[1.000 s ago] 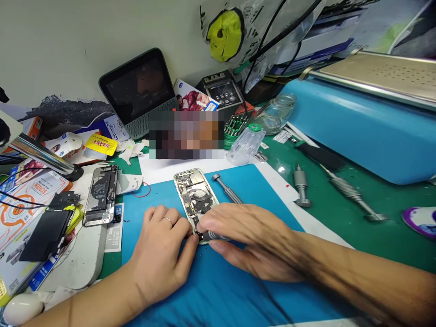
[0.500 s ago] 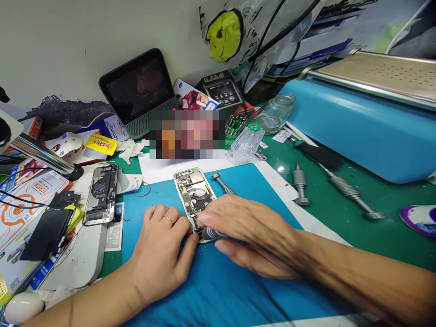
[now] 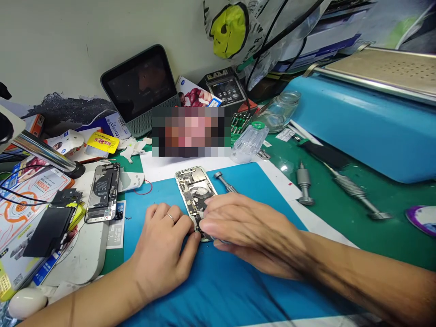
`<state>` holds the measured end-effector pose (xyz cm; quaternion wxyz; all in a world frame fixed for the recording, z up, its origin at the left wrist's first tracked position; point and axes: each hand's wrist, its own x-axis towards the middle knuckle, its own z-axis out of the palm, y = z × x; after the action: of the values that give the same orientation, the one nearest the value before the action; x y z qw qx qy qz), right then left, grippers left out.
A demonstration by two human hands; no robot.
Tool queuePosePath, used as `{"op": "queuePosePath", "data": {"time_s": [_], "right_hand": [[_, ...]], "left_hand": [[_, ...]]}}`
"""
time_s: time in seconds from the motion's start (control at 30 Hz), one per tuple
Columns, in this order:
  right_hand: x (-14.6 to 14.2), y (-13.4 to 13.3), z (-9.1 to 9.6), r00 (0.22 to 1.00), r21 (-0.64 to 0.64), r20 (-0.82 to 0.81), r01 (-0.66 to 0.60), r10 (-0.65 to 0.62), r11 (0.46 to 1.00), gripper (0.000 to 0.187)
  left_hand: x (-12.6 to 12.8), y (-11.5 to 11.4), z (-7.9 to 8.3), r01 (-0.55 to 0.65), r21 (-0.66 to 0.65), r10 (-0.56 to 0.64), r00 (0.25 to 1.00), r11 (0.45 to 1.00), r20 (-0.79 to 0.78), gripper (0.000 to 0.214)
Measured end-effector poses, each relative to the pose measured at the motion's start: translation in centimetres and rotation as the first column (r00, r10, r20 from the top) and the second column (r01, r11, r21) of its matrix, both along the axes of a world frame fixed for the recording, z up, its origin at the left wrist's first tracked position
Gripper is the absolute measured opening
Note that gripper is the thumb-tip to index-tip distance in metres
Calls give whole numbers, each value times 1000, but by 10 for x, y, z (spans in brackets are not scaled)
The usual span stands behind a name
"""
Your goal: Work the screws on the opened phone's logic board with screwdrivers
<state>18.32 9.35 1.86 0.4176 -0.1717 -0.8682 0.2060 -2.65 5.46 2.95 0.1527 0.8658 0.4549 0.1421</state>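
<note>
An opened phone (image 3: 195,189) with its boards exposed lies on the blue mat (image 3: 221,281). My left hand (image 3: 163,250), a ring on one finger, rests on the mat with curled fingers pressed against the phone's lower left edge. My right hand (image 3: 248,227) covers the phone's lower end, its fingers closed around a small screwdriver whose dark grip barely shows beneath them. A second screwdriver (image 3: 224,182) lies on the mat just right of the phone, partly hidden by my right hand.
Another opened phone (image 3: 103,192) and a black part (image 3: 51,227) lie at the left. A tablet (image 3: 141,88) leans on the wall. A glass jar (image 3: 279,109), metal tools (image 3: 304,185), a long tool (image 3: 354,193) and a blue machine (image 3: 368,122) stand at the right.
My right hand has slid slightly up and left over the phone's lower end, now hiding most of the screwdriver grip. The view shifted a little. My left hand stays in place.
</note>
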Motion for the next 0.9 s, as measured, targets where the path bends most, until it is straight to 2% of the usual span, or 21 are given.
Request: {"op": "queuePosePath", "data": {"time_s": [0.1,0.23,0.33,0.5,0.67,0.8,0.9], "right_hand": [[0,1,1,999,119,-32,-36,40,992,41],[0,2,4,999,160,-21,-43,47,986,40],[-1,2,5,998,169,-27,-45,50,985,33],[-1,2,3,998,168,-29,-56,61,984,39],[0,2,5,999,132,-20,-29,32,991,32],[1,1,5,998,154,-2,-58,59,986,40],[1,1,5,1000,135,0,-23,23,991,33]], "left_hand": [[0,1,0,-8,-5,8,1000,1000,-3,23],[0,1,0,3,4,-3,1000,1000,5,23],[0,0,0,2,6,-2,1000,1000,-1,24],[-1,0,-1,9,11,-9,1000,1000,4,22],[0,2,-1,5,2,-5,1000,1000,-2,23],[0,1,-2,9,8,-9,1000,1000,6,23],[0,0,-1,12,2,-12,1000,1000,4,24]]}}
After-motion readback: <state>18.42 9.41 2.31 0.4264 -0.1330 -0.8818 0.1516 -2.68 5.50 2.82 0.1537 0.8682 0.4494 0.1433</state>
